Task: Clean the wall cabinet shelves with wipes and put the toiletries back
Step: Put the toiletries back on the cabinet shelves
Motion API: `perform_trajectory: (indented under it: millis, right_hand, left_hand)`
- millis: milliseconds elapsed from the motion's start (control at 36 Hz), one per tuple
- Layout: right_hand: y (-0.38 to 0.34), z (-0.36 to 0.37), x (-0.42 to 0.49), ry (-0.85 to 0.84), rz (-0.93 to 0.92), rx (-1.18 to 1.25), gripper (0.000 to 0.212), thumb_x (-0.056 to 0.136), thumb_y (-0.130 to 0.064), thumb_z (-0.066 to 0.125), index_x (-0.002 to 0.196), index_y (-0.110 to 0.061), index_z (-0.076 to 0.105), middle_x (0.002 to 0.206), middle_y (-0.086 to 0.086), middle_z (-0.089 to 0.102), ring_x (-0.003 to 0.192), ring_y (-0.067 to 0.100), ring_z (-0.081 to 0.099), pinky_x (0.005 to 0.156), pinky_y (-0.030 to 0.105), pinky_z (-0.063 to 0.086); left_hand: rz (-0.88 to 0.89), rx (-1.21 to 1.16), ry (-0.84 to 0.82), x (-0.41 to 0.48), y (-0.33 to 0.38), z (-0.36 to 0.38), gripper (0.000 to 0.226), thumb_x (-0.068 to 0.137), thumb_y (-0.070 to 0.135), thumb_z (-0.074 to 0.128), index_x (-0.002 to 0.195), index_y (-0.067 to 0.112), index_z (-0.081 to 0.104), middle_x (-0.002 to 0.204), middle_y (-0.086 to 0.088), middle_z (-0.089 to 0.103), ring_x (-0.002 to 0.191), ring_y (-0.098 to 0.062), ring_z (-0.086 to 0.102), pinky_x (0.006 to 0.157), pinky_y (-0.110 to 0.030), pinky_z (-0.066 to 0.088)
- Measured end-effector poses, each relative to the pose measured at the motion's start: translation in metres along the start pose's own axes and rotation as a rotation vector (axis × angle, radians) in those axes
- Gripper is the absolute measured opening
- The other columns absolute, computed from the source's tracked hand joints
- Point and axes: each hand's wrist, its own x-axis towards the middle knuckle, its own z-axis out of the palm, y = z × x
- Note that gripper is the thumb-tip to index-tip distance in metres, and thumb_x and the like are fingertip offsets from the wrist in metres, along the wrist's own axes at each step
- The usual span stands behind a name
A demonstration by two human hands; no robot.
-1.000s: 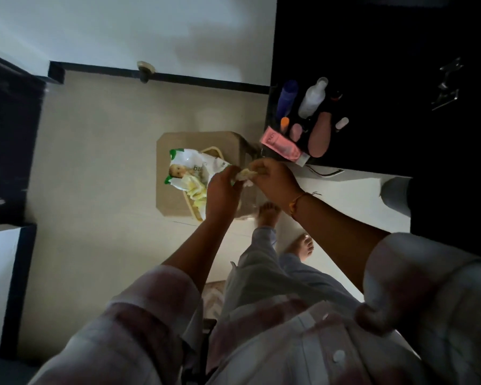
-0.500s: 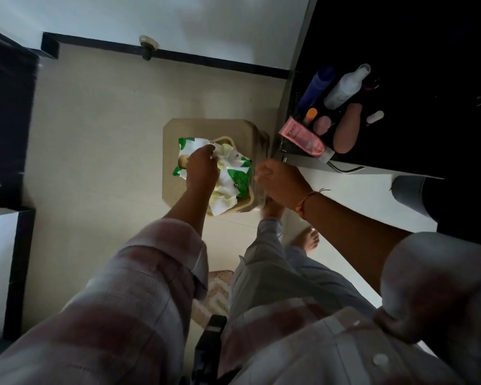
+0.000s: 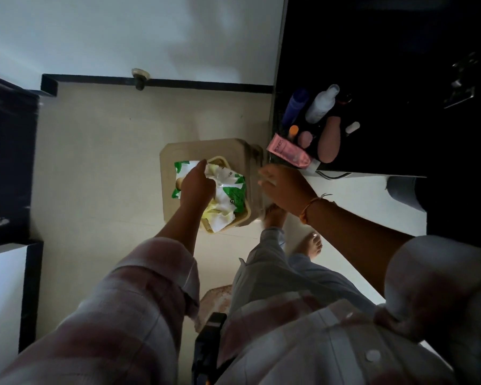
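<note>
Crinkly white-and-green plastic is what the left hand (image 3: 196, 187) has under it. The pack of wipes (image 3: 229, 191) lies slumped in a shallow basket (image 3: 243, 219) on a beige stool (image 3: 172, 154). The hand rests on top with its fingers fairly straight, pressing down rather than closing round the pack, the forefinger reaching to the far edge. Just to the right of that hand, clear of the pack, the right hand (image 3: 286, 187) hangs with its fingers curled in. A pale sliver at the fingertips looks like a wipe (image 3: 267, 180) pinched there, though it is blurred and I would not swear to it. Beyond the right hand, on a dark ledge (image 3: 372, 151), the toiletries wait: a pink tube (image 3: 288, 151) lies nearest its knuckles, and a blue bottle (image 3: 296, 105), a white bottle (image 3: 321, 102) and a brownish bottle (image 3: 329, 140) stand close together further off. The pack looks light and floppy with slick film, so I would expect it to lift if a sheet were tugged one-handed; pinning it flat beside the opening seems right. A wipe is limp, damp and easily torn, best taken by a corner. The tube should be soft and light, held round the middle; the bottles look smooth and ready to topple against each other.
</note>
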Motion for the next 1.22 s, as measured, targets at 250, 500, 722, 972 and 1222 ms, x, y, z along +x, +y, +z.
perform_trajectory:
  millis: [250,500,722,972,1222]
  right_hand:
    - [0.021,-0.035,-0.024,0.334,0.155,0.06,0.014,0.09,-0.019,0.058,0.091,-0.011,0.07,0.093,0.015,0.071,0.091,0.032,0.065,0.072,0.027,0.046]
    - [0.066,-0.076,-0.048,0.673,0.379,0.172,0.012,0.083,-0.021,0.068,0.089,-0.012,0.062,0.089,0.008,0.069,0.087,0.029,0.064,0.071,0.035,0.05]
    - [0.083,-0.114,-0.022,0.685,0.322,0.152,0.05,0.08,-0.023,0.07,0.125,-0.018,0.052,0.128,0.014,0.045,0.105,0.032,0.059,0.086,0.044,0.054]
    - [0.082,-0.131,0.006,0.54,0.274,-0.066,0.037,0.087,-0.02,0.061,0.124,-0.019,0.06,0.135,0.013,0.047,0.117,0.034,0.053,0.095,0.036,0.046]
    - [0.093,-0.134,0.018,0.469,0.241,-0.144,0.027,0.084,-0.036,0.045,0.085,-0.015,0.062,0.09,0.012,0.064,0.085,0.032,0.061,0.069,0.031,0.048]
  left_hand:
    - [0.399,-0.08,0.168,-0.035,0.08,0.003,0.034,0.092,0.017,0.059,0.125,0.008,0.057,0.126,-0.01,0.057,0.118,-0.024,0.05,0.099,-0.033,0.041]
    - [0.62,-0.156,0.023,-0.082,0.174,0.051,0.017,0.093,0.019,0.059,0.081,0.009,0.066,0.083,-0.01,0.067,0.077,-0.025,0.061,0.066,-0.027,0.038]
    - [0.297,-0.286,-0.12,-0.078,0.23,0.086,0.032,0.088,0.014,0.061,0.118,0.003,0.058,0.118,-0.017,0.059,0.108,-0.032,0.056,0.094,-0.04,0.047]
    - [0.101,-0.243,-0.144,-0.065,0.258,0.106,0.04,0.09,0.012,0.058,0.128,0.002,0.049,0.148,-0.021,0.032,0.135,-0.034,0.034,0.107,-0.033,0.031]
    - [0.026,-0.21,-0.11,-0.058,0.265,0.116,0.044,0.09,0.016,0.062,0.128,0.003,0.043,0.14,-0.022,0.038,0.124,-0.039,0.044,0.1,-0.039,0.039]
